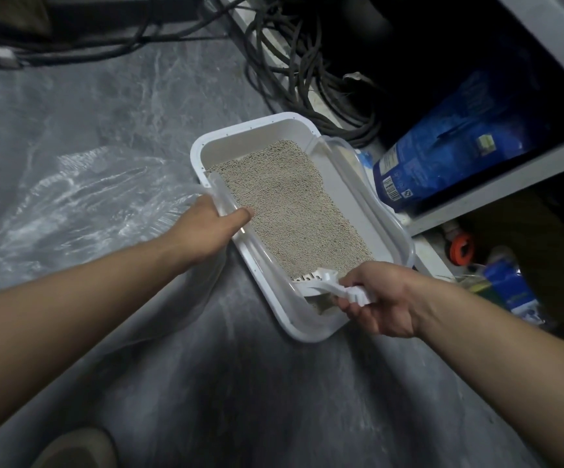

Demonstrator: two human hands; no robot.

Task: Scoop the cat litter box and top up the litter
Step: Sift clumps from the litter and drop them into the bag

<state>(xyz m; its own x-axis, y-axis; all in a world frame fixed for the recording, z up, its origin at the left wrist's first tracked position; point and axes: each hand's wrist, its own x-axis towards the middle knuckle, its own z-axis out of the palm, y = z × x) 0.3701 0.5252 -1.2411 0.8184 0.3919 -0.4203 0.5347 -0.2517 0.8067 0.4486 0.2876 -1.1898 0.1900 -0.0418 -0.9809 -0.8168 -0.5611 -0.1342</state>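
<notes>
A white litter box (pixel 354 204) with a translucent rim sits on the grey floor, filled with beige litter (pixel 287 204). My left hand (pixel 213 228) grips the box's left rim, thumb inside over the edge. My right hand (pixel 378 298) holds the handle of a white slotted scoop (pixel 317 282), whose head lies in the litter at the box's near corner. A blue litter bag (pixel 442 153) stands on a low shelf to the right of the box.
A clear plastic bag (pixel 84 204) lies crumpled on the floor left of the box. Tangled dark cables (pixel 294 72) run behind it. Blue packets and an orange item (pixel 461 248) crowd the shelf area at right. A brown shoe (pixel 78 449) shows at bottom left.
</notes>
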